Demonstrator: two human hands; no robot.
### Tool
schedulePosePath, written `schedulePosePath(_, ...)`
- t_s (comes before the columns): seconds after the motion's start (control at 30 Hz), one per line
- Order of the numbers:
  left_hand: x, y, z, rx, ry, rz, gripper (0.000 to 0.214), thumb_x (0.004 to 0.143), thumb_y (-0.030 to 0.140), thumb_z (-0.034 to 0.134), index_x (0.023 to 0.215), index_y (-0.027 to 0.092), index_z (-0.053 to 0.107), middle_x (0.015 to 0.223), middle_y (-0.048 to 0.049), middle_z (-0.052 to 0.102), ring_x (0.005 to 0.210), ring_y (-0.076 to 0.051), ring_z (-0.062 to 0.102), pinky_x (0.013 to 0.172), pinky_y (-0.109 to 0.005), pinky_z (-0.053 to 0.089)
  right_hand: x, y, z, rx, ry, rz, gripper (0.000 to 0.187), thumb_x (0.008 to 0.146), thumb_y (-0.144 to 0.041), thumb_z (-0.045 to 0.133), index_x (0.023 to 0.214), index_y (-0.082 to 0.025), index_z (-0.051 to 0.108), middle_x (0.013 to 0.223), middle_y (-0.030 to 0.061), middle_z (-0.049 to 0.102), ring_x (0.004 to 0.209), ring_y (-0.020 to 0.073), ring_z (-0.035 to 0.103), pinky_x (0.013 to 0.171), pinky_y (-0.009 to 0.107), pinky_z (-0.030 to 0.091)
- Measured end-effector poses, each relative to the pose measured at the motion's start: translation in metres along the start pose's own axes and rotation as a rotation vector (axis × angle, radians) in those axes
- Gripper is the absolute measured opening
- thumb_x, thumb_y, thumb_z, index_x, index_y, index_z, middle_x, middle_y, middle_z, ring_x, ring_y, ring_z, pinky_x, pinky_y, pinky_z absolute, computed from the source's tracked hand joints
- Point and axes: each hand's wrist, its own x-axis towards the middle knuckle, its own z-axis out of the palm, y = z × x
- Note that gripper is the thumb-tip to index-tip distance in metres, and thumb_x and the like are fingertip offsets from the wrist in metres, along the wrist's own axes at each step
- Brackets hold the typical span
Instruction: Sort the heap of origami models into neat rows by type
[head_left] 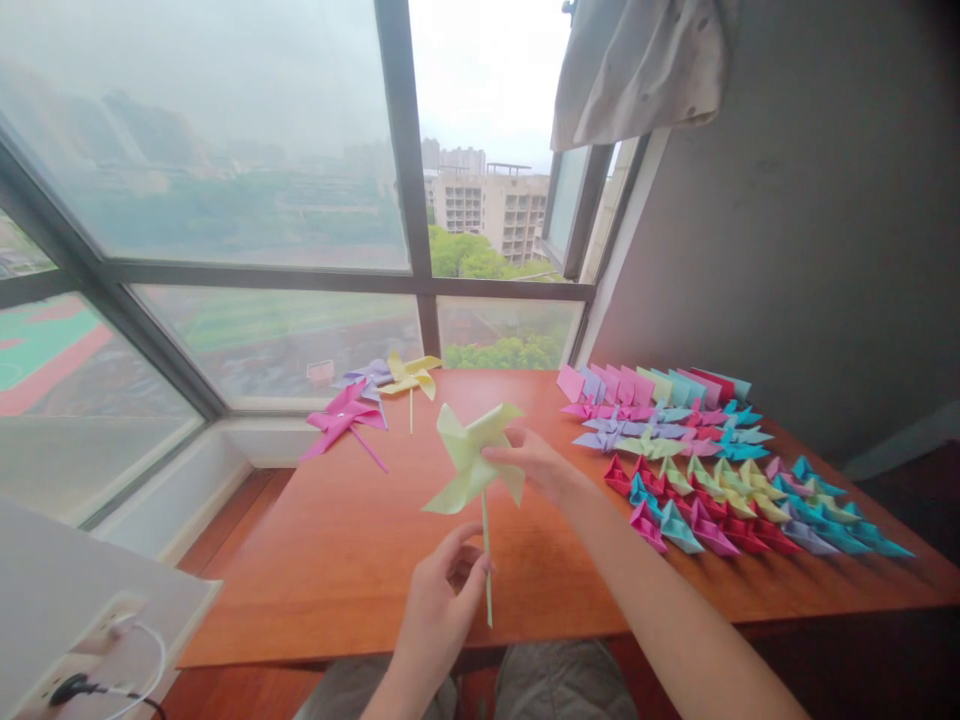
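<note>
A pale green paper pinwheel (466,462) is held upright above the near half of the table. My left hand (448,580) is closed around its thin green stick, with thumb and fingertips meeting on it below the blades. At the right side of the blades, my right hand (536,462) has its fingers on the paper near the pinwheel's centre; its thumb is partly hidden. Behind, a magenta pinwheel (341,418), a yellow pinwheel (409,374) and a lilac pinwheel (365,377) lie at the table's far left corner.
On the right of the wooden table (360,560) stand rows of folded paper boats (705,525), paper cranes (660,435) and folded coloured papers (611,384). Windows run along the far side. A wall socket with a black plug (69,688) is at lower left.
</note>
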Motion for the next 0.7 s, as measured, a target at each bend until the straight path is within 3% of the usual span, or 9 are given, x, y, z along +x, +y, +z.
schedulePosePath(0.33, 0.004, 0.001, 0.006, 0.019, -0.04, 0.008, 0.033, 0.086, 0.029, 0.059, 0.115, 0.015, 0.064, 0.074, -0.0036, 0.07, 0.067, -0.018, 0.065, 0.063, -0.026, 0.048, -0.004, 0.012, -0.006, 0.065, 0.142, -0.006, 0.033, 0.061, -0.037, 0.084, 0.084, -0.016, 0.076, 0.078, 0.0028, 0.069, 0.067, 0.0132, 0.059, 0.066, 0.026, 0.042)
schedulePosePath(0.7, 0.009, 0.005, 0.009, -0.016, -0.018, -0.027, 0.032, 0.082, 0.032, 0.063, 0.108, 0.015, 0.068, 0.071, -0.0031, 0.07, 0.065, -0.018, 0.064, 0.06, -0.025, 0.048, 0.0, 0.015, -0.01, 0.011, 0.178, -0.016, 0.034, 0.058, -0.04, 0.084, 0.08, -0.016, 0.078, 0.074, 0.0024, 0.071, 0.067, 0.0145, 0.06, 0.07, 0.029, 0.044)
